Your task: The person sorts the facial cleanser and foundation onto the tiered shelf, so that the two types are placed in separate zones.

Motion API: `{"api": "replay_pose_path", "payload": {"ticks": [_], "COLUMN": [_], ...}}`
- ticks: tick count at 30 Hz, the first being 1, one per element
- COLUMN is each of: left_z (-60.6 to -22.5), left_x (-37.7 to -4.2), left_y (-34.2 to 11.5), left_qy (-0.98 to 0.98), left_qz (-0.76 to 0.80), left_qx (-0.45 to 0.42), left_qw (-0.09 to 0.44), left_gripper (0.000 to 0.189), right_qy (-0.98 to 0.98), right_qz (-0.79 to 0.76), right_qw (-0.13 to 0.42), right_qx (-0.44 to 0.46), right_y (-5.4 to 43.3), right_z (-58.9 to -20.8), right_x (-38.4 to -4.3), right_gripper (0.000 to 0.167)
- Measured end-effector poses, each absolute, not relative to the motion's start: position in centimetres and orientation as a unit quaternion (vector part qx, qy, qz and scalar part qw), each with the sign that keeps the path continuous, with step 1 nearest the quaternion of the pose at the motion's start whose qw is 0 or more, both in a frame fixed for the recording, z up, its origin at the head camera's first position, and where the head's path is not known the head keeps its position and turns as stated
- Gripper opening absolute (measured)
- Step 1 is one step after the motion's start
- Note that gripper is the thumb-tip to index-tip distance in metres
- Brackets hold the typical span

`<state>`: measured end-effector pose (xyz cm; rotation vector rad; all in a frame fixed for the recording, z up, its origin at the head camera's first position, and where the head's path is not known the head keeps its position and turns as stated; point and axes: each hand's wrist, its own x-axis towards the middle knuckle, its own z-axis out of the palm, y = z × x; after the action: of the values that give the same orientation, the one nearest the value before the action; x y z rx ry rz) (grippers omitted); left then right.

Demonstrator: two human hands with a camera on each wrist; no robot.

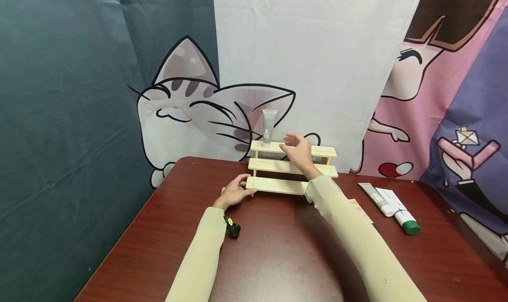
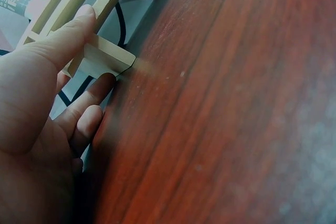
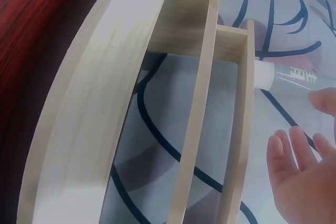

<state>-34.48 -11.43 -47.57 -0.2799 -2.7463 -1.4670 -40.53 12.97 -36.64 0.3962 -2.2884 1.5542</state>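
A three-tier wooden stand [image 1: 275, 185] is at the back of the table. On the left end of its top tier, a grey squeeze tube [image 1: 268, 124] stands upright on its white cap. My left hand [image 1: 235, 192] grips the left end of the bottom tier; in the left wrist view its thumb [image 2: 79, 27] lies over the wood and the fingers curl beneath. My right hand [image 1: 299, 153] is raised in front of the top tier, to the right of the tube. In the right wrist view that hand [image 3: 307, 187] has spread fingers, apart from the tube [image 3: 294, 80], holding nothing.
On the right of the brown table [image 1: 262, 258] lie another grey tube [image 1: 376, 199] and a white tube with a green cap [image 1: 411, 227]. A pale flat item [image 1: 360, 210] is partly hidden by the right forearm. A printed cloth [image 1: 317, 50] hangs directly behind the stand.
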Motion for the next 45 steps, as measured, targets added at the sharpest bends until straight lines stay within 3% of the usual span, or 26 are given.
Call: {"api": "replay_pose_path", "payload": {"ticks": [45], "left_z": [-47.4], "left_x": [-34.6], "left_y": [-11.5], "left_qy": [-0.876], "left_qz": [-0.474], "left_qx": [-0.086], "left_qw": [-0.001], "left_gripper": [0.071], "right_qy": [-0.806], "right_qz": [0.541], "right_qw": [0.174], "right_qx": [0.163], "right_y": [16.1], "right_z": [-36.7], "right_x": [-37.2], "right_gripper": [0.051]}}
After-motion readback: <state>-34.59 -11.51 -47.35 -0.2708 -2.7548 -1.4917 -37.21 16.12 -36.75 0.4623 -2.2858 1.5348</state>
